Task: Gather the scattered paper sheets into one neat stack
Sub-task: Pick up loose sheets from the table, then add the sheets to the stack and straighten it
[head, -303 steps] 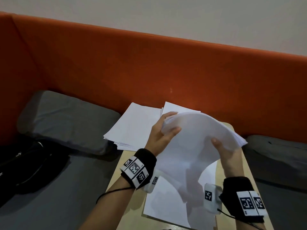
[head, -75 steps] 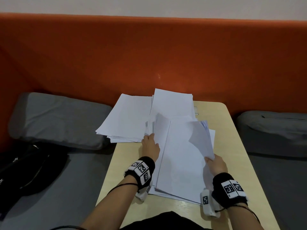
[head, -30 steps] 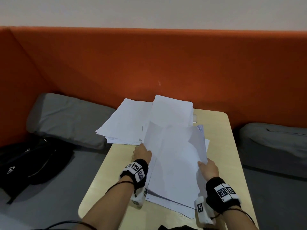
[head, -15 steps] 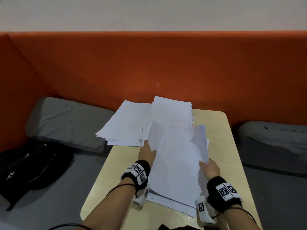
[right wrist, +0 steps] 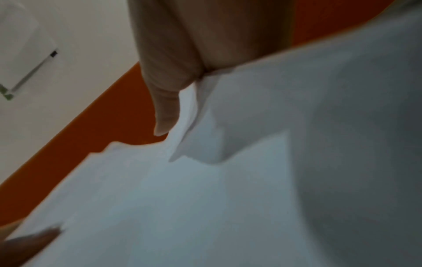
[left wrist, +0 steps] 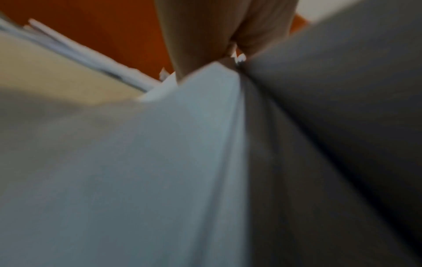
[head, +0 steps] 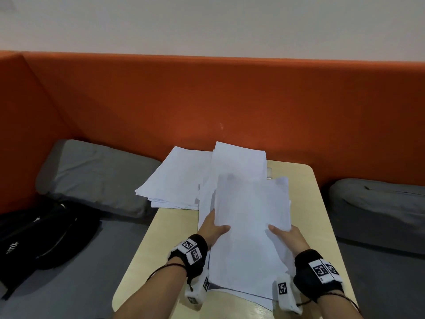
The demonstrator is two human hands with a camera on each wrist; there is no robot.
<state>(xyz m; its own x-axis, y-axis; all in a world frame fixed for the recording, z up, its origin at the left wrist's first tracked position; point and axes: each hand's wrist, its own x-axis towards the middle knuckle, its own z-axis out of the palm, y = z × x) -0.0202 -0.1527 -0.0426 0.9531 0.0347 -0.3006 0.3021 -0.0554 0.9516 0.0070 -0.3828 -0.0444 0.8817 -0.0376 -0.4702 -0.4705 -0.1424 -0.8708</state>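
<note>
The left hand (head: pixel 212 229) and right hand (head: pixel 288 236) each grip a side of the paper sheets (head: pixel 250 217) over the table (head: pixel 322 226)

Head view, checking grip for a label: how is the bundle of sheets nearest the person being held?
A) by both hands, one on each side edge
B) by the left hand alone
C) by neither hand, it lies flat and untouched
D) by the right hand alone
A: the left hand grips the left edge of the bundle and the right hand grips its right edge, thumbs on top.
</note>
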